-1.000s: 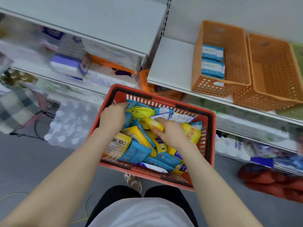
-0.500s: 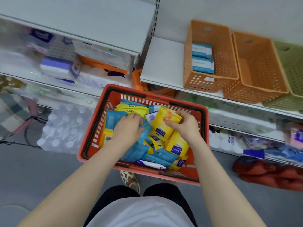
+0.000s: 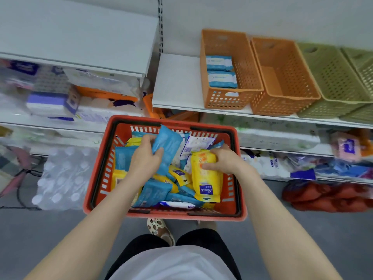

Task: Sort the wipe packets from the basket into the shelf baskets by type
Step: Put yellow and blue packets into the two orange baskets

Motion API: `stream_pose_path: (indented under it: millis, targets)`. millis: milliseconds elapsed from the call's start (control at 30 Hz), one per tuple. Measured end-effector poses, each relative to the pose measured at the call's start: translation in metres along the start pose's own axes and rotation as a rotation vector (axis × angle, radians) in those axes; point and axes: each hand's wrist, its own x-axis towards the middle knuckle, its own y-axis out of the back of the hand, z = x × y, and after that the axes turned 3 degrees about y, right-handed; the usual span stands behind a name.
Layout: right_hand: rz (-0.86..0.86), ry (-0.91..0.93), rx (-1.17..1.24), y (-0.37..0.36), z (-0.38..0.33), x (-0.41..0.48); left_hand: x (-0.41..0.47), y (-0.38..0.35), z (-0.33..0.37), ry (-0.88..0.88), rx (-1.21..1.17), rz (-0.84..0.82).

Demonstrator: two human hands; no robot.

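Pinching a blue packet (image 3: 166, 150) in my left hand (image 3: 144, 164), right hand (image 3: 226, 161) gripping a yellow packet (image 3: 205, 178); both look soft, light, slippery.

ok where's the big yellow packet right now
Head view: the big yellow packet is in the red basket, right side, gripped by the right hand.

The red basket (image 3: 165, 216) is heaped with blue and yellow wipe packets (image 3: 155, 190). A blue packet (image 3: 169, 146) and a yellow packet (image 3: 204, 182) stand up out of the heap. Two more blue ones lie in the orange shelf basket (image 3: 248, 63).
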Motion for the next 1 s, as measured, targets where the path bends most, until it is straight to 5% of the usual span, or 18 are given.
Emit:
stream_pose_path:
  millis: [167,300,467,633,800,1000]
  targets:
    - [0.102,0.013,0.464,0.006,0.005,-0.009,-0.003,-0.008,-0.002,0.084,-0.240,-0.034]
    - [0.190,0.218,0.946,0.028,-0.016,-0.023,-0.004,-0.007,0.002,0.185,-0.456,-0.100]
    - [0.297,0.253,0.991,0.016,-0.065,-0.007,-0.012,-0.008,0.021,0.204,-0.514,-0.347]
    - [0.362,0.142,0.766,-0.008,-0.046,0.003,-0.008,-0.001,0.003,0.214,-0.432,-0.185]
    - [0.072,0.001,-0.134,-0.057,0.006,0.005,-0.006,0.011,-0.013,0.263,-0.553,-0.125]
    - [0.141,-0.026,-0.202,-0.059,0.007,0.003,-0.007,0.011,-0.007,0.260,-0.564,-0.138]
